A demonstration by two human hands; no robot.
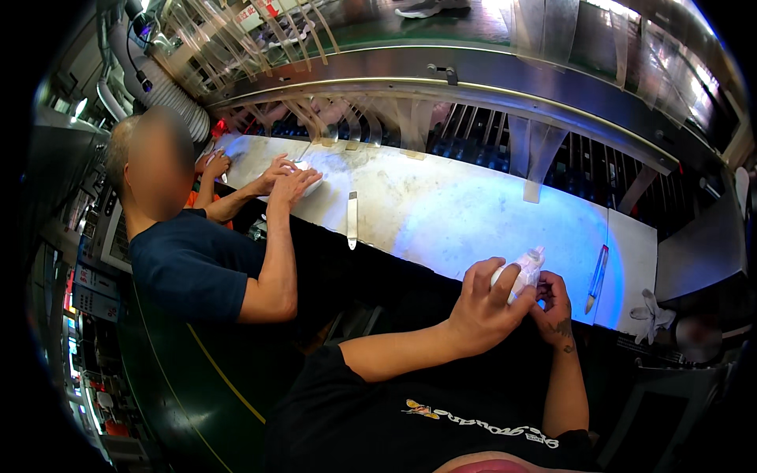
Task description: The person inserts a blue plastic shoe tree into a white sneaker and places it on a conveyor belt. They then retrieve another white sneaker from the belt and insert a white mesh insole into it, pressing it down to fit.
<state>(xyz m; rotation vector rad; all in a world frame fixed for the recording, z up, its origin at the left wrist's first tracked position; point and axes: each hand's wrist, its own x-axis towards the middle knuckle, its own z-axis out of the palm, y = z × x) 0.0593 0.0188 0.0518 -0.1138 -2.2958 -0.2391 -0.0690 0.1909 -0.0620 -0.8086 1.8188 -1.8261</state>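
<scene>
Above the near edge of the pale work table, a small white shoe-like piece (518, 272) with a crumpled tip is held between both my hands. My left hand (487, 303) curls over its left side, fingers bent around it. On its right lower side my right hand (553, 303) pinches it with thumb and fingers. Part of the piece is hidden behind my fingers, so its exact kind is unclear. A bluish light falls on the table (449, 213) around it. Nearest to my right hand lies a slim brush (597, 280) with a pale tip.
A flat pale tool (352, 221) lies mid-table. To the left, a co-worker in a dark shirt (201, 264) handles a white item (311, 185); another person's hand (214, 164) is beyond. A glove (652, 315) hangs at the right end. Clear strips (544, 158) hang before a roller conveyor.
</scene>
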